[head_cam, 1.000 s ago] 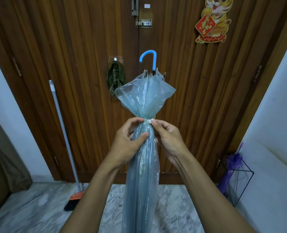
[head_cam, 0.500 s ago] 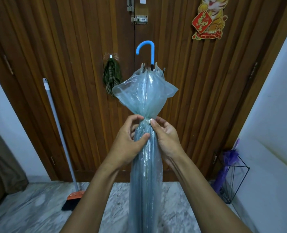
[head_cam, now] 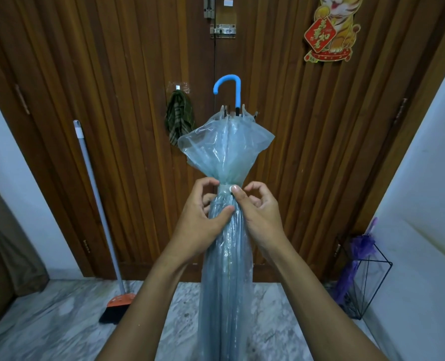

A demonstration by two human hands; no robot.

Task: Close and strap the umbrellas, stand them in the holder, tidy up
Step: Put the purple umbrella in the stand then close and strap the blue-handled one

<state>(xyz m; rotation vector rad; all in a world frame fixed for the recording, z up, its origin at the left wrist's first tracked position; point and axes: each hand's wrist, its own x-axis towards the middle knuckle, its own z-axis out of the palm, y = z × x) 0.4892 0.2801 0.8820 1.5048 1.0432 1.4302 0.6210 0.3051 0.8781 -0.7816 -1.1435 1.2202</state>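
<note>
A closed translucent blue umbrella [head_cam: 226, 277] stands upright in front of me, its blue hooked handle [head_cam: 229, 91] at the top. A strap [head_cam: 225, 187] with a white snap cinches the canopy just below the flared edge. My left hand [head_cam: 199, 217] wraps the folded canopy from the left, thumb across the front. My right hand [head_cam: 259, 213] holds it from the right, thumb pressed on the snap. A black wire umbrella holder [head_cam: 367, 282] stands at the lower right by the wall, with a purple umbrella [head_cam: 356, 259] in it.
A wooden double door [head_cam: 112, 100] fills the background, with a green checked cloth [head_cam: 178, 121] on a hook. A broom [head_cam: 104, 222] leans against the door at the left. White walls flank both sides; the floor is marble.
The view has shifted slightly. My fingers have shifted a little at the strap and my right thumb now presses on the white snap; both hands stay on the umbrella.
</note>
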